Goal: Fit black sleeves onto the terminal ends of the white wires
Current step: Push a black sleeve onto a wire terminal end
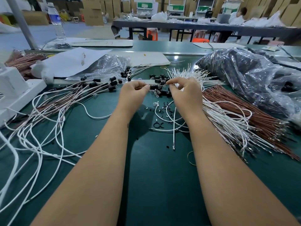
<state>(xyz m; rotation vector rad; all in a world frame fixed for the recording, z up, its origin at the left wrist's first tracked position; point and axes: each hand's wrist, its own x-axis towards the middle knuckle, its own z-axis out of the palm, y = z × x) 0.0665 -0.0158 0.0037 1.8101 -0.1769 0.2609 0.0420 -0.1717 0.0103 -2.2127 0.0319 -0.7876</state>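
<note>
My left hand pinches a short black sleeve at its left end, above the green table. My right hand pinches a thin wire end that points into the sleeve's right end; how far it is in I cannot tell. Loose black sleeves lie just behind and under my fingers. A fan of white wires with bare terminals spreads behind my right hand. Wires with black sleeves on them lie in a heap to the left.
Brown wires lie in a bundle on the right beside a plastic bag of black parts. Small black clips sit between my forearms. A white box stands at the left edge. A water bottle stands far left.
</note>
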